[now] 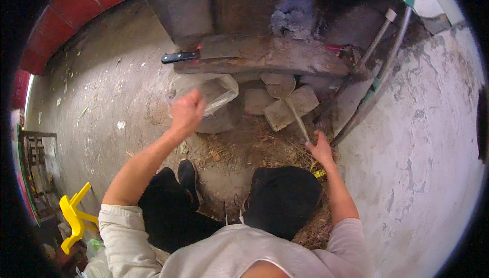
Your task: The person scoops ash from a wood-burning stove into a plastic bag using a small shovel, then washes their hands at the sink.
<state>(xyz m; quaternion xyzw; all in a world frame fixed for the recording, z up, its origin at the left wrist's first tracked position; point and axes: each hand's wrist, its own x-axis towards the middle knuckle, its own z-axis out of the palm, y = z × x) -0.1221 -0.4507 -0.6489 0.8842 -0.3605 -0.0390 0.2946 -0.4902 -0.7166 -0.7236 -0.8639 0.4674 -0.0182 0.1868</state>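
Observation:
My left hand (pixel 187 110), slightly blurred, is closed at the near left side of a clear plastic bag (pixel 225 104). The bag stands open at the top on the floor, with something greyish inside that I cannot make out. In my right hand (pixel 321 151) is the end of the thin handle of a small long-handled scoop (pixel 278 84). Its rounded head lies just in front of the sooty ledge, above some pale blocks (pixel 280 114). The scoop is to the right of the bag and apart from it.
A black-handled knife (pixel 178 57) rests at the left end of the ledge (pixel 259 58). Ash-like grey matter (pixel 294 12) sits in the dark recess behind. Long poles (pixel 393 52) lean by the peeling wall (pixel 412 163). Twigs (pixel 217 153) litter the floor; a yellow plastic object (pixel 74 217) stands left.

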